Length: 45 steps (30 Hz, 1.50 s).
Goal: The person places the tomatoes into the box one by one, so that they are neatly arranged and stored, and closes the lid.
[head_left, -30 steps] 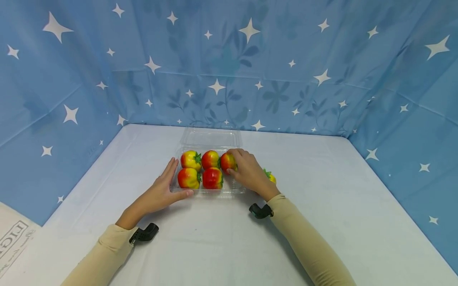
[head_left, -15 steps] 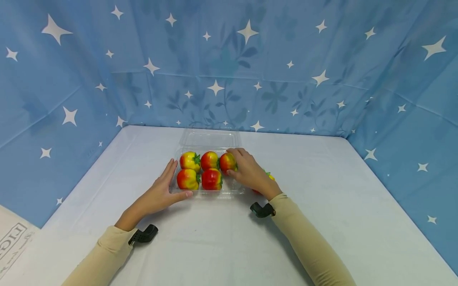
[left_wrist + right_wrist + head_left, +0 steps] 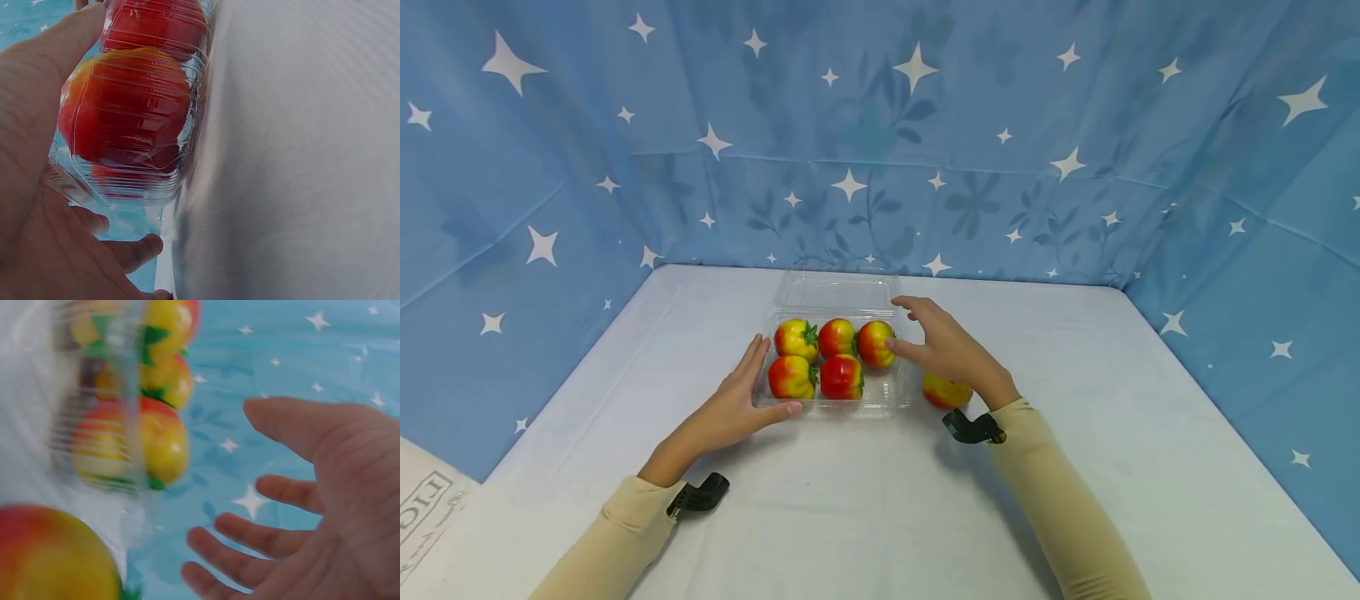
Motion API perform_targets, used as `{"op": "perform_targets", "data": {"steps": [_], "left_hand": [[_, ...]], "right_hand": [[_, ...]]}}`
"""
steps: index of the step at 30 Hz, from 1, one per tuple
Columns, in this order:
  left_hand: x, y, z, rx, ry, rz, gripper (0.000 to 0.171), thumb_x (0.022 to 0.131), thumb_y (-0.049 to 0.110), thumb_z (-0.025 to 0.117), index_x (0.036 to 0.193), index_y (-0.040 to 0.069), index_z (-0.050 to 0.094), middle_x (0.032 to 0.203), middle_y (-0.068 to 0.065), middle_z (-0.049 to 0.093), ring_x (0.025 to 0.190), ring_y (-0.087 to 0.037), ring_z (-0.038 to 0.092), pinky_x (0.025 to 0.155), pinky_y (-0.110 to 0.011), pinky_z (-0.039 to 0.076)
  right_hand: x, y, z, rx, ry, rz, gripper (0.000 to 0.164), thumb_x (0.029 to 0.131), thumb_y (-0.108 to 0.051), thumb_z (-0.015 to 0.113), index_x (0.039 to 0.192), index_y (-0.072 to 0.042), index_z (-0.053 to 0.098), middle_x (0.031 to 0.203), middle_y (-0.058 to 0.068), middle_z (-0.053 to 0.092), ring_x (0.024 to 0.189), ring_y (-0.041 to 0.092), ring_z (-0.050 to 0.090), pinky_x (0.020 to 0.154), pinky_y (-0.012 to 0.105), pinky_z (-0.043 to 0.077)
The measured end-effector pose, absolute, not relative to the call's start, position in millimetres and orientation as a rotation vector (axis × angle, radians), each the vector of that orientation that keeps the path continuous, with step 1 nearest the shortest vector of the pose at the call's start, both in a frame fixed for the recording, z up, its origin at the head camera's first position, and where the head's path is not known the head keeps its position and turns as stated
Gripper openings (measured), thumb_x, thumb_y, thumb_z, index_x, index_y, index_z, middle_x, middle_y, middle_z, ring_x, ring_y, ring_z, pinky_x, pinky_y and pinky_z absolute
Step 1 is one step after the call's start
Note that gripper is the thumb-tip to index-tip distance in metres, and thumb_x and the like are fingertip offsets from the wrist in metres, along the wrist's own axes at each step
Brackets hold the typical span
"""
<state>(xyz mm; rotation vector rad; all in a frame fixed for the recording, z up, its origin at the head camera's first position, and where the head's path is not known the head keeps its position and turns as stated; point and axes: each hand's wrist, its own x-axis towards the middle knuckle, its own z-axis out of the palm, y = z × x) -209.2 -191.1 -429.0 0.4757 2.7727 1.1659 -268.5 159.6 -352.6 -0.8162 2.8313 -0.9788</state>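
Observation:
A clear plastic clamshell box (image 3: 891, 393) holds several red-and-yellow fruits with green leafy tops; its front right spot shows bare plastic. My left hand (image 3: 730, 408) rests at the box's left end, fingers straight along that side and thumb at the front wall. In the left wrist view, a fruit (image 3: 131, 112) shows through the ribbed plastic beside the thumb. Over the box's right end is my right hand (image 3: 951, 346), fingers spread and holding nothing, near the back right fruit (image 3: 872, 344). Another such fruit (image 3: 945, 392) lies on the table below the right wrist.
The box's lid (image 3: 837, 292) is folded back flat behind it. A white cloth covers the table (image 3: 1075, 400). Blue star-patterned curtain (image 3: 880, 150) encloses the back and sides. Printed pale material (image 3: 430, 508) shows at the lower left.
My right hand has let go of the back right fruit, which stays in the box, and has drawn up and right with its fingers opened. The left hand keeps its place.

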Motion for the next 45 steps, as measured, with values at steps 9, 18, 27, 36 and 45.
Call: {"op": "perform_targets", "data": {"steps": [9,18,27,36,45], "left_hand": [[-209,-191,-429,0.484,2.777,1.166,0.122,0.093,0.060,0.076,0.172,0.005,0.000,0.179,-0.017,-0.008,0.160,-0.050,0.007,0.118,-0.078,0.016],[-208,-191,-428,0.482,2.779,1.160,0.122,0.093,0.060,0.076,0.172,0.004,0.001,0.178,-0.018,-0.007,0.160,-0.051,0.006,0.117,-0.080,0.014],[-208,-190,-428,0.478,2.775,1.159,0.122,0.093,0.060,0.075,0.172,0.004,0.001,0.179,-0.018,-0.007,0.160,-0.052,0.007,0.117,-0.080,0.015],[-208,-188,-426,0.484,2.780,1.148,0.122,0.093,0.060,0.075,0.172,0.005,0.002,0.178,-0.018,-0.006,0.159,-0.053,0.008,0.116,-0.080,0.016],[-208,-190,-425,0.466,2.772,1.144,0.122,0.093,0.061,0.075,0.172,0.006,0.001,0.178,-0.018,-0.007,0.160,-0.053,0.007,0.117,-0.079,0.016]], "right_hand": [[-269,185,-340,-0.758,2.704,-0.869,0.087,0.098,-0.038,0.078,0.167,-0.007,0.034,0.169,0.019,0.034,0.147,0.044,0.044,0.115,0.062,0.043],[-267,196,-341,-0.629,2.612,-0.731,0.084,0.093,-0.033,0.081,0.162,-0.009,0.041,0.161,0.024,0.042,0.145,0.044,0.044,0.112,0.061,0.046],[-270,192,-352,-0.499,2.512,-0.513,0.066,0.089,-0.032,0.083,0.148,-0.017,0.058,0.142,0.015,0.057,0.121,0.032,0.056,0.095,0.047,0.055],[-271,193,-355,-0.469,2.516,-0.430,0.061,0.084,-0.026,0.083,0.142,-0.019,0.064,0.128,0.007,0.061,0.114,0.029,0.055,0.090,0.045,0.052],[-273,204,-346,-0.586,2.585,-0.595,0.056,0.090,-0.034,0.077,0.142,-0.017,0.065,0.129,0.007,0.064,0.118,0.031,0.056,0.095,0.050,0.055]]}}
